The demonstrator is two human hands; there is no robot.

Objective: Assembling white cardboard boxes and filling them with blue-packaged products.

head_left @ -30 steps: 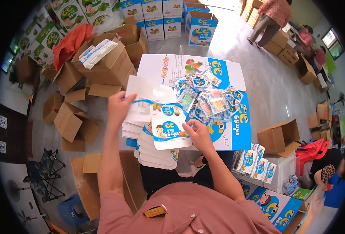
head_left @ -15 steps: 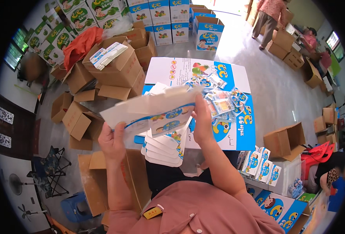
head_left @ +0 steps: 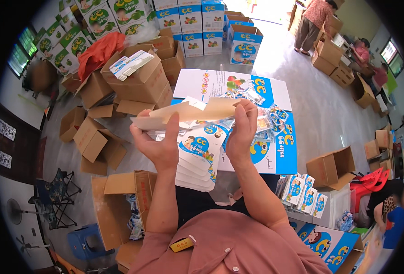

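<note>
A small folding carton (head_left: pixel 190 113), partly opened out with its pale inside facing me, is held up between both hands. My left hand (head_left: pixel 160 140) pinches its left end between thumb and fingers. At the carton's right end, the fingers of my right hand (head_left: pixel 242 130) are closed on its edge. Below it, a fanned stack of flat printed cartons (head_left: pixel 194 176) lies at the near edge of a big white-and-blue box (head_left: pixel 277 91) that serves as a work surface. Small clear-and-blue wrapped packets (head_left: pixel 275 119) are heaped on that box, to the right of my right hand.
Open brown cardboard boxes (head_left: pixel 140 82) crowd the left, one beside my left forearm (head_left: pixel 115 201) holding packets. Filled small cartons (head_left: pixel 302 194) stand at lower right. Printed boxes (head_left: pixel 193 41) are stacked at the back. A blue stool (head_left: pixel 85 244) is lower left. Other people (head_left: pixel 318 23) are at right.
The carton has turned from its printed side to its pale inside and sits more level. My left hand has moved right and up, closer to my right hand.
</note>
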